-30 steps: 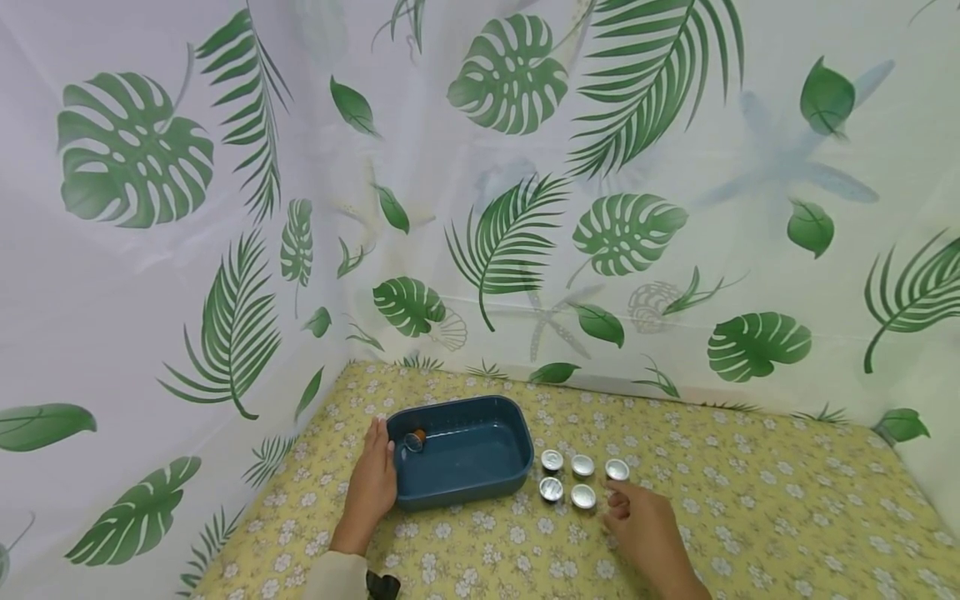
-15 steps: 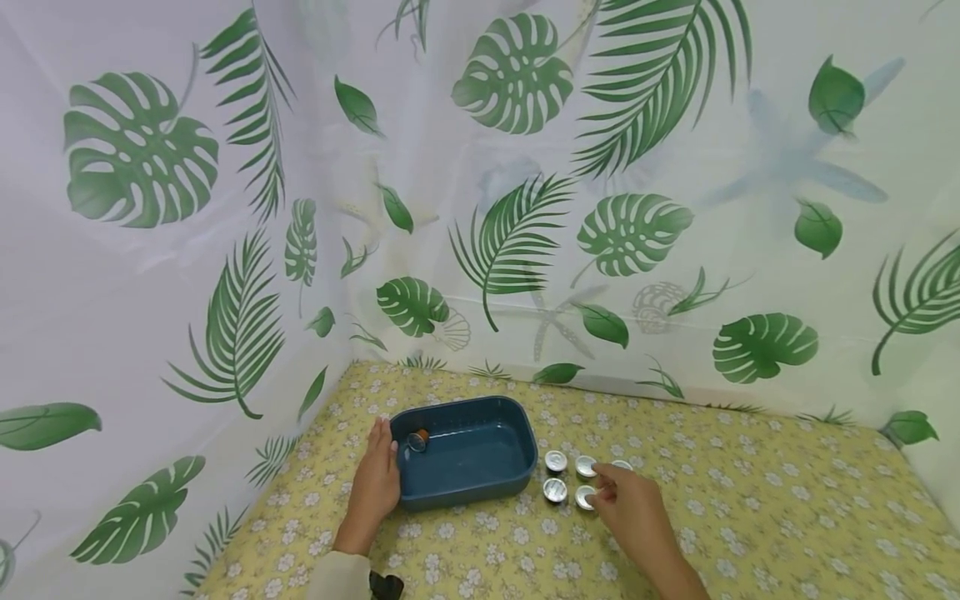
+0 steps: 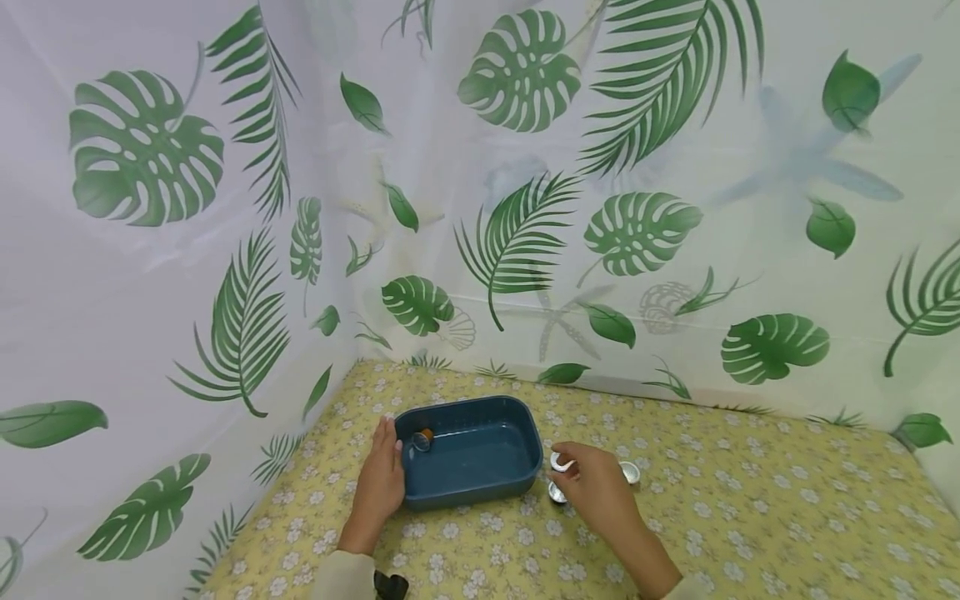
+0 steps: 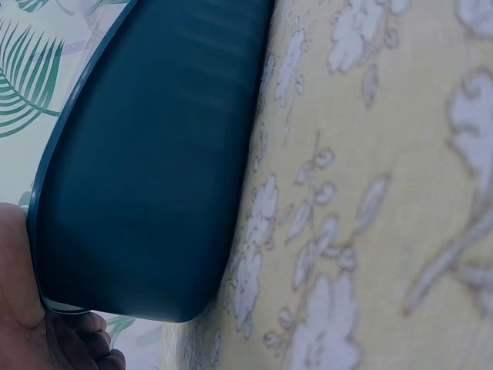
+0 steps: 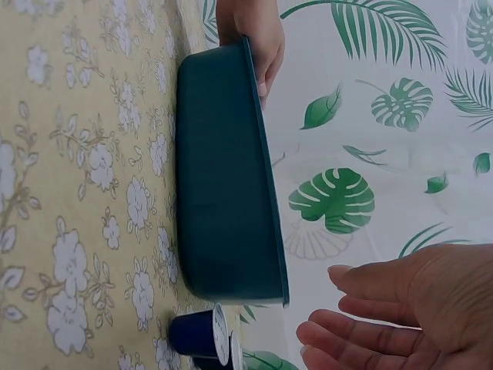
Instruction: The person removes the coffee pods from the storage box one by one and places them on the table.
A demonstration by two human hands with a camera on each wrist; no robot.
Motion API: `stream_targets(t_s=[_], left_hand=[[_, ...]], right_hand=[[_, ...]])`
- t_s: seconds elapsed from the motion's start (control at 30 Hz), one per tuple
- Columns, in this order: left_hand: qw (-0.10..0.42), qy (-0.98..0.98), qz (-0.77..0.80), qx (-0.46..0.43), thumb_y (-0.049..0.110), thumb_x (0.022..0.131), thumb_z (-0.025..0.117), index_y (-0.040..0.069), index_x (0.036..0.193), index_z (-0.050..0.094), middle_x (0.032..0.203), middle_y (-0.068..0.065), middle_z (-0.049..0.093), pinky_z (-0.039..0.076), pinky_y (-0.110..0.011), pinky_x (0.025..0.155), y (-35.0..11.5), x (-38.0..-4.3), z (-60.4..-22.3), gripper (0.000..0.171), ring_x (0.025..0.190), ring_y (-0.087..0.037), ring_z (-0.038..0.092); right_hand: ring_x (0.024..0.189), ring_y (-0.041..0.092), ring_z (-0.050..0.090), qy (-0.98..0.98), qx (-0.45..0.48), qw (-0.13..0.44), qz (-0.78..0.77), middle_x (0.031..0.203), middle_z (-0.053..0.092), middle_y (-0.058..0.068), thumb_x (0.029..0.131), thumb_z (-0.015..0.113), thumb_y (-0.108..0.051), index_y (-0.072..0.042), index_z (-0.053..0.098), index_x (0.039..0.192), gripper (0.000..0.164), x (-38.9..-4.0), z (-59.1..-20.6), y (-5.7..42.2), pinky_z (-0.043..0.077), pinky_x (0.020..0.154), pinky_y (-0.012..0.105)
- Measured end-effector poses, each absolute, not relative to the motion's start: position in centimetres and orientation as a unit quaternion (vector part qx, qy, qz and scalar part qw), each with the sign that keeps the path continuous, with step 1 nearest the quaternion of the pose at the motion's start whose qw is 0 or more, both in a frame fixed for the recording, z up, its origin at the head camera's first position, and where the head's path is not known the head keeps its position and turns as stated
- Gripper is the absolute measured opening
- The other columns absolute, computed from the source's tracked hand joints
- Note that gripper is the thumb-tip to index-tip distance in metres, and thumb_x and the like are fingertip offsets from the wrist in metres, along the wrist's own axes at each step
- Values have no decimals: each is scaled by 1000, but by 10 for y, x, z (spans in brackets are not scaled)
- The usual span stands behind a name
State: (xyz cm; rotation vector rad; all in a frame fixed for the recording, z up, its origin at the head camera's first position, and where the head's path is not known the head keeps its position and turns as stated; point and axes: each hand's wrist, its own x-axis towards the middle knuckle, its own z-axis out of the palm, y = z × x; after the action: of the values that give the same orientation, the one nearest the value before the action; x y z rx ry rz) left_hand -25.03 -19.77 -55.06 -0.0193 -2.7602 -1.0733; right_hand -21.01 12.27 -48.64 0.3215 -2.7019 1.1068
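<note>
A dark blue-green rectangular tray [image 3: 472, 493] sits on the cloth, and my left hand [image 3: 380, 477] rests along its left end with straight fingers. Inside, an orange coffee capsule [image 3: 423, 440] lies on its side near that end. My right hand [image 3: 600, 492] hovers over the silver-lidded capsules right of the tray, fingertips by the far left capsule [image 3: 560, 459]. A nearer capsule [image 3: 557, 493] and a right-hand capsule [image 3: 632, 472] show beside the hand, which hides the middle ones. In the right wrist view, thumb and fingers are apart with nothing between them, near a dark blue capsule [image 5: 192, 333].
The table is covered by a yellow floral cloth [image 3: 750, 500]. White sheets with green leaf prints [image 3: 675, 350] rise behind it and on the left. A small black object [image 3: 391, 585] shows beside the left sleeve [image 3: 343, 575].
My right hand has moved left across the capsules, from the right-hand one to the pair beside the tray. The left hand stays at the tray's end.
</note>
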Motion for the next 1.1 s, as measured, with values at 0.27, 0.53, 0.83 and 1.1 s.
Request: stream_targets(t_s=[0.27,0.53,0.83,1.1], left_hand=[[89,-931,-354,-13,18,113,35,-3,160,18,168,-22,11,30,-60,115,-196,-252,-545,54,150,-42,22],[97,-928,-358,-19,16,113,35,-5,159,20,167,-22,11,33,-61,113,-195,-251,-544,54,148,-43,26],[98,-930,-353,-19,15,113,36,-6,159,20,166,-24,13,33,-62,112,-195,-247,-549,53,147,-45,28],[95,-933,-348,-12,17,113,34,-5,160,19,167,-23,11,33,-61,112,-197,-248,-549,54,148,-44,27]], right_hand=[[72,8,65,-927,131,108,334,94,73,2,90,79,-16,-8,75,117,29,-220,-481,111,53,58,26],[74,7,66,-930,152,97,320,98,74,2,94,76,-21,-9,75,119,28,-231,-480,97,53,60,28],[61,0,54,-933,166,103,303,98,74,3,94,75,-22,-8,75,118,27,-237,-485,85,44,51,23],[65,4,60,-934,178,98,294,102,74,5,95,75,-25,-10,75,119,28,-244,-484,75,47,54,25]])
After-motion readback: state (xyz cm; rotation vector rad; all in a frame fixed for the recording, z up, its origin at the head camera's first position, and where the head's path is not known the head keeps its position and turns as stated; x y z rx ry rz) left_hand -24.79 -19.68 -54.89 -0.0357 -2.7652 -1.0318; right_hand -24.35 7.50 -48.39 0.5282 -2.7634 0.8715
